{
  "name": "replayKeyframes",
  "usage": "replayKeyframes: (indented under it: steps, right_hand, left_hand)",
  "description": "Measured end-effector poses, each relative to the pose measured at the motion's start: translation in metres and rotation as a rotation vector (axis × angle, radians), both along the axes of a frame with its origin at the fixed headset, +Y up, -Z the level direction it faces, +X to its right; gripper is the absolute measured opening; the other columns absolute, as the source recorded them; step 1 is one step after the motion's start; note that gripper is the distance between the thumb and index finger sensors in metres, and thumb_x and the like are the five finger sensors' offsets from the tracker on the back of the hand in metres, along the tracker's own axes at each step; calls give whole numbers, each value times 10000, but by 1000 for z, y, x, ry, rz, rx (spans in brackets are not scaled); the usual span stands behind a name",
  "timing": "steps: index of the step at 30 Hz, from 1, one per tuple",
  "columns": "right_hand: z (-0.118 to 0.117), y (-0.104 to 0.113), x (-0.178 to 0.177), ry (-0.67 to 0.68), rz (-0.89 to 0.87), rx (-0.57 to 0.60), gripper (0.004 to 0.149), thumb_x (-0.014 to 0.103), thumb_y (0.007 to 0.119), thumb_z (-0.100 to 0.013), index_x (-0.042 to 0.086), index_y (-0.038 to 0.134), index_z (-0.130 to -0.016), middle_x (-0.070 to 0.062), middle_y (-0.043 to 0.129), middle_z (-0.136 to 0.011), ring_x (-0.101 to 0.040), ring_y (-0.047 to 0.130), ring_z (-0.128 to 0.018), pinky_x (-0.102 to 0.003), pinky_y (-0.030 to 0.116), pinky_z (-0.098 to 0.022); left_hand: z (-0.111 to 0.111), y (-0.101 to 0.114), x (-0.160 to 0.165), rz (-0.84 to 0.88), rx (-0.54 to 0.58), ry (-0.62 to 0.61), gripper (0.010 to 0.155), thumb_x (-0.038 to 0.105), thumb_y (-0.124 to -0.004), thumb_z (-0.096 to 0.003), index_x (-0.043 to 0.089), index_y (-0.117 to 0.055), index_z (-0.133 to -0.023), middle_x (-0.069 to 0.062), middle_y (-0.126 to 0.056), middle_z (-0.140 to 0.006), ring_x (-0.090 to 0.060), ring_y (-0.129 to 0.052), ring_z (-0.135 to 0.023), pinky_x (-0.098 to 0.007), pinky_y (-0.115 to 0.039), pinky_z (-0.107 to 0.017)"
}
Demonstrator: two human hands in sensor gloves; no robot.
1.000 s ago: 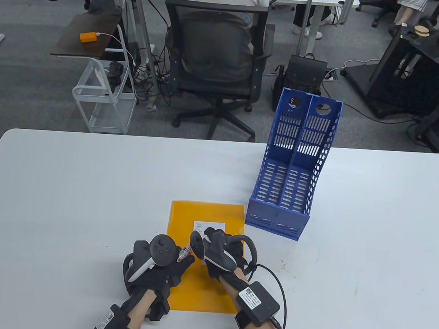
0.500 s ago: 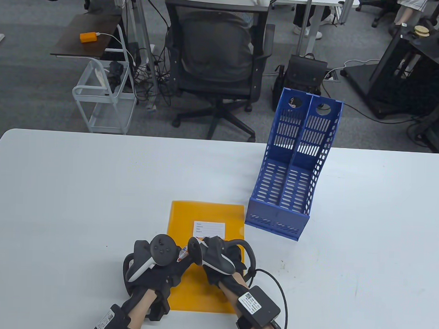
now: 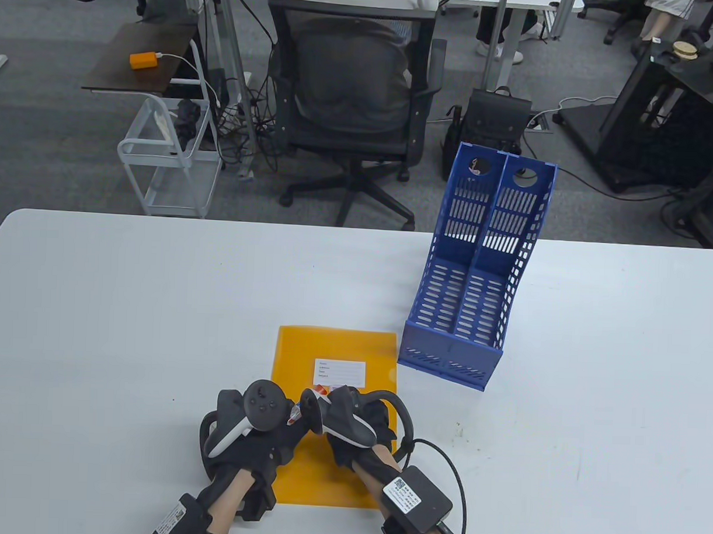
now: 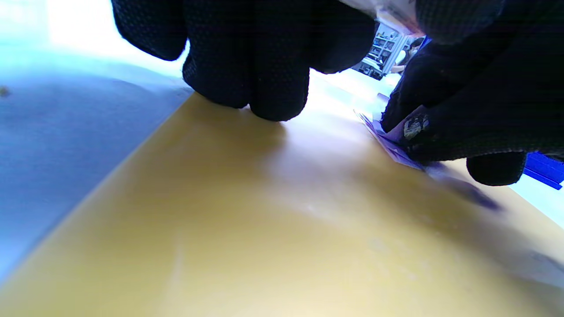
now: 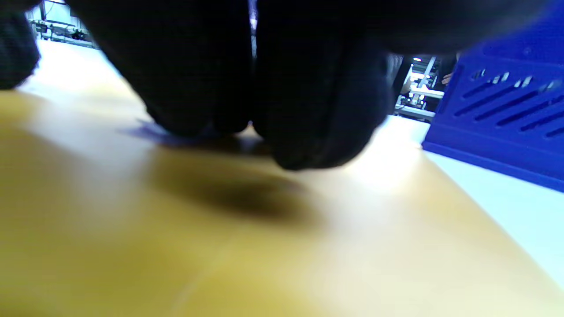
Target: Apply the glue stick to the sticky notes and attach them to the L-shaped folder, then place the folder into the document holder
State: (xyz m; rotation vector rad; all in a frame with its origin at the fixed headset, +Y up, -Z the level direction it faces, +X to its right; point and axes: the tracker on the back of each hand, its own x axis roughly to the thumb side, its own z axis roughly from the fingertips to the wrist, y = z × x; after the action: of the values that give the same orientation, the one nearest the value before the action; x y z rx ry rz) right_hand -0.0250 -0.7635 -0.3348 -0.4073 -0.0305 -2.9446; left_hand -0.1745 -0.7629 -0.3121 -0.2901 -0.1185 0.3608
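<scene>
An orange L-shaped folder [image 3: 336, 348] with a white label [image 3: 340, 371] lies flat near the table's front edge. My left hand [image 3: 295, 431] rests on its left part and grips a red-and-white glue stick [image 3: 294, 415]. My right hand [image 3: 343, 404] is low over the folder's middle. In the left wrist view its fingers [image 4: 440, 123] pinch a purple sticky note [image 4: 392, 147] against the folder [image 4: 264, 220]. In the right wrist view the note [image 5: 150, 132] peeks out under dark fingertips [image 5: 308, 132]. The blue document holder [image 3: 473, 283] stands to the folder's far right, both slots empty.
The white table [image 3: 126, 329] stretches left and right of the folder. The holder's front wall [image 5: 506, 110] is close to my right hand. Beyond the far edge stand an office chair [image 3: 350, 103] with a person seated, a white cart [image 3: 167, 161] and a black bag [image 3: 496, 120].
My right hand has slid back toward me and slightly left, uncovering the whole white label. The left hand and the glue stick have stayed put.
</scene>
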Motion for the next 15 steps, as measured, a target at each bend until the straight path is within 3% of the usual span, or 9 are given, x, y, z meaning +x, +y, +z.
replayKeyframes:
  steps: [15]
  right_hand:
    - [2,5,3,-3,9,-158,475,262,911,-428,132,870,-884,-203,891,-856,-276,1019,-429,-349,857,-184]
  left_hand:
    - [1,1,0,-1,1,-3,592,618,-648,-476,169,-774,-840,-103,-922,-880,-321,-881,-837,-583,-655,-674]
